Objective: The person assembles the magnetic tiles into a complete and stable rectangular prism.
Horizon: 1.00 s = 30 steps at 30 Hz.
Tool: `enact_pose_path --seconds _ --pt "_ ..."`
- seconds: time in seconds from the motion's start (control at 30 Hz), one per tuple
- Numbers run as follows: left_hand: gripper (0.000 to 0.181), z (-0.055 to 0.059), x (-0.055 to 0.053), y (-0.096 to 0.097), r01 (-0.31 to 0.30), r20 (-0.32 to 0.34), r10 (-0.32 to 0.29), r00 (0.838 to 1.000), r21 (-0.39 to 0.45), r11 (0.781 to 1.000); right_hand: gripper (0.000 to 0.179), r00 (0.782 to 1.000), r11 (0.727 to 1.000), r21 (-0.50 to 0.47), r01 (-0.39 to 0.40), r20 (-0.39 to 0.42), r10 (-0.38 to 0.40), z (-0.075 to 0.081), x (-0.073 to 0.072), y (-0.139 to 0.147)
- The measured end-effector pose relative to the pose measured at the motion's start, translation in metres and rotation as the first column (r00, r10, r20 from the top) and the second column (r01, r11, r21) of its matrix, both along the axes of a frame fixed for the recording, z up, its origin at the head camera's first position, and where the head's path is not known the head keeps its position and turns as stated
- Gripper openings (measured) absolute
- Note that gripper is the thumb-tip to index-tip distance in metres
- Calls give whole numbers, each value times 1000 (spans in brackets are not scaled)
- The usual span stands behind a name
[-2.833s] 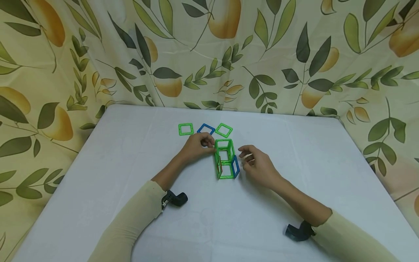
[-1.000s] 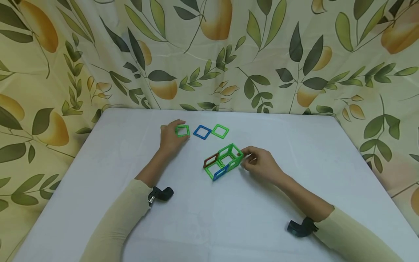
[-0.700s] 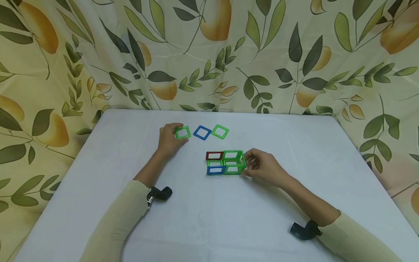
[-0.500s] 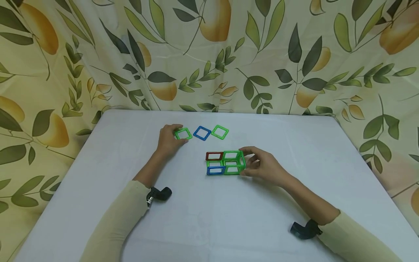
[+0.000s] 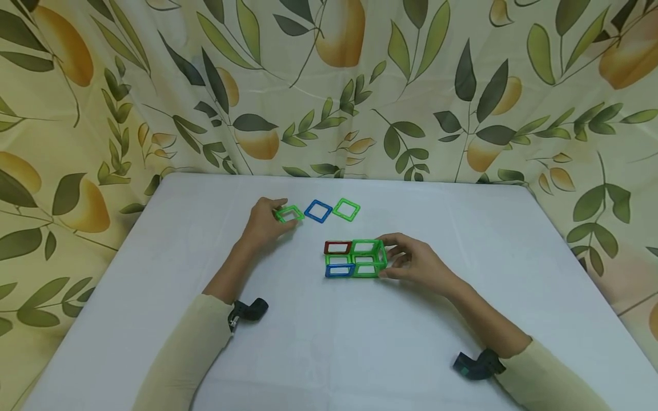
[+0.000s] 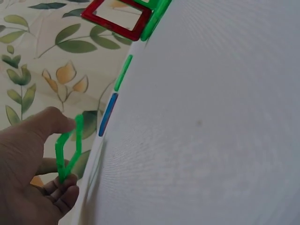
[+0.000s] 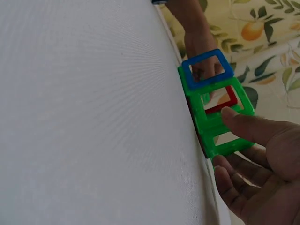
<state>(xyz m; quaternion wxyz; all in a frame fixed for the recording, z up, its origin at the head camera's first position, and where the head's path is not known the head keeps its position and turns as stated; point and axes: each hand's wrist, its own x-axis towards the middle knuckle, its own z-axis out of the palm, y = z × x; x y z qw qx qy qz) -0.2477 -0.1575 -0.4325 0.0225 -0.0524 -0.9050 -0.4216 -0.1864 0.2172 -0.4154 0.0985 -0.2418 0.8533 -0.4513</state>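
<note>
My left hand (image 5: 261,227) pinches a green square magnetic tile (image 6: 78,135) between thumb and fingers. In the left wrist view the tile is tilted and appears held off the table. My right hand (image 5: 422,264) grips the right end of a magnetic tile structure (image 7: 213,123), thumb on one side and fingers on the other. Its right part is a green cube frame. Toward the left, a red tile (image 5: 337,242) stands on the far side and a blue tile (image 5: 340,266) on the near side. The structure's left end is open.
Behind the structure, a blue square tile (image 5: 327,215) and another green square tile (image 5: 352,202) lie flat, corners nearly touching. All stand on a white-covered table (image 5: 329,342). A patterned curtain (image 5: 205,103) hangs beyond the back edge.
My left hand has left the structure, moved left and picked up the leftmost green tile, which now tilts. My right hand has taken hold of the structure, which has turned sideways.
</note>
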Motion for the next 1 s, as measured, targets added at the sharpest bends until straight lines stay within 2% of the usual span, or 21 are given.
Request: enact_pose_path --seconds 0.13,0.47,0.77,1.0 --pt "61 3 2 1 40 -16 -41 999 -35 999 68 1000 1000 6 1 -6 -1 0 0 1" --pt "55 4 3 1 104 -82 -102 991 16 994 68 1000 1000 20 8 -2 -8 1 1 0" --pt "57 6 5 4 160 -90 -150 984 113 981 68 998 999 30 39 -51 -37 -2 3 -1" --pt "57 4 6 5 230 -71 -223 972 115 966 67 994 994 37 103 -42 -101 -2 2 -2"
